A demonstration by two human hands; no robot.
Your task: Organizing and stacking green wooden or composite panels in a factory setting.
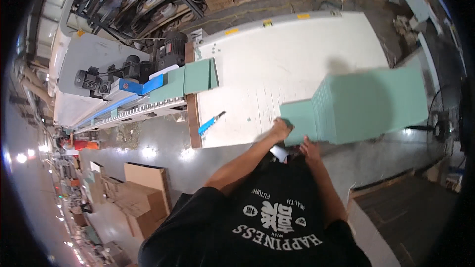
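Note:
A light-green flat panel lies on the white tabletop, beside a tall stack of matching green panels on the right. My left hand is closed at the panel's left edge, close to its near corner. At the near edge my right hand grips the same panel, its thumb on top and the other fingers mostly hidden. To the left of my hands, a blue-handled utility knife rests on the table.
A machine with a black motor adjoins the table's left side. Two green boards extend from it onto the white table. Small green scraps lie near the far left corner. Cardboard boxes stand on the floor at lower left; shelving fills the back.

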